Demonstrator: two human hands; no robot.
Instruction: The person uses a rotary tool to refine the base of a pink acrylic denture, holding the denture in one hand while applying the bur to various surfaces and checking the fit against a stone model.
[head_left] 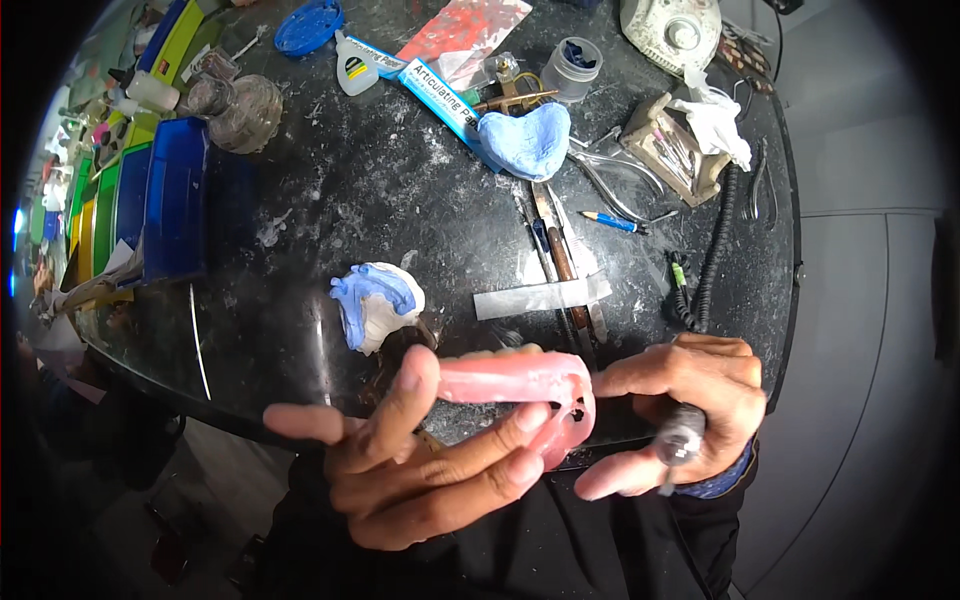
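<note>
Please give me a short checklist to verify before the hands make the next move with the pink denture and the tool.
1. Left hand grip on denture: thumb on top, fingers under: ok.
2. Right hand grip on rotary tool: fist closed around it: ok.
3. Tool tip against denture: hidden, cannot tell.
4. Coiled cord free of the instruments on the bench: cannot tell.
5. White and blue cast away from the hands: apart, on the bench: ok.

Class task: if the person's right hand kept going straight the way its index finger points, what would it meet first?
Probably the pink denture held by the left hand; the right hand points left at it, though depth is unclear.
</note>
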